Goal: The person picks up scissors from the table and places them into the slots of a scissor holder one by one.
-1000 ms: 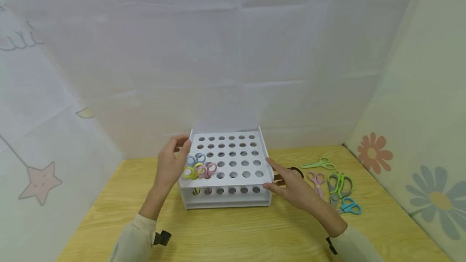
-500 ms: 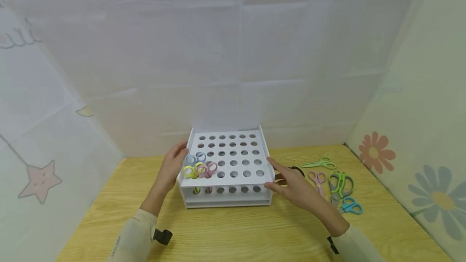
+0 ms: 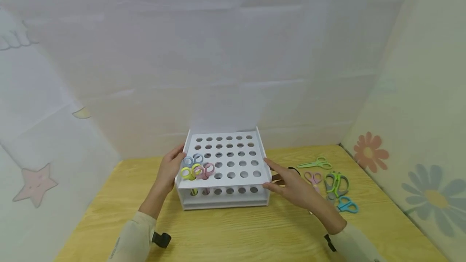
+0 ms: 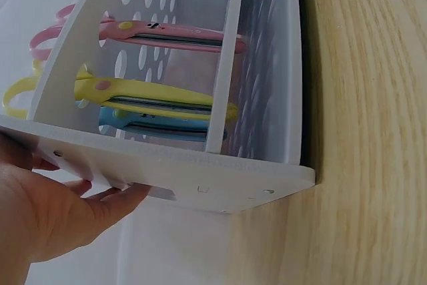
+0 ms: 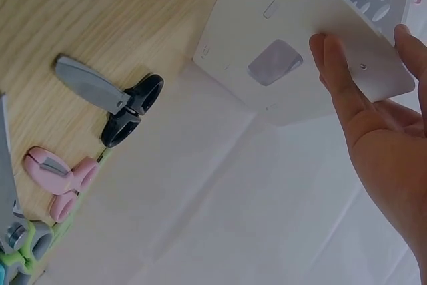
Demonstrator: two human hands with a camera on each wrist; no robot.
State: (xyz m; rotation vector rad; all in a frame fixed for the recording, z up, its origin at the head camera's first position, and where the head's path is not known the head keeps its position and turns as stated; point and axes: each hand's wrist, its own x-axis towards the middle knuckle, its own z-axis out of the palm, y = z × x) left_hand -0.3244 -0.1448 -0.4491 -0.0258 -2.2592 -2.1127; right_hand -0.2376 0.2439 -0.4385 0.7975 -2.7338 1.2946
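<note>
In the head view a white rack (image 3: 236,179) with rows of round holes stands on the table. Blue scissors (image 3: 193,159), yellow scissors (image 3: 191,172) and pink scissors (image 3: 204,172) hang through holes at its front left, blades down. My left hand (image 3: 169,173) holds the rack's left side panel, its fingertips by the panel's slot (image 4: 163,193) in the left wrist view. At the right panel, my right hand (image 3: 296,187) grips the front edge, thumb at the edge and fingers (image 5: 333,65) flat on the outer face.
To the right lie green scissors (image 3: 316,163), pink scissors (image 3: 313,178), green-and-grey scissors (image 3: 336,185) and blue scissors (image 3: 347,204). Black-handled scissors (image 5: 127,105) lie near the rack, partly hidden behind my right hand in the head view. A white wall cloth (image 3: 236,51) hangs behind the table.
My left hand has shifted slightly down along the rack's left side and its thumb has lowered. The right hand keeps its place on the rack. The whole view has drifted slightly.
</note>
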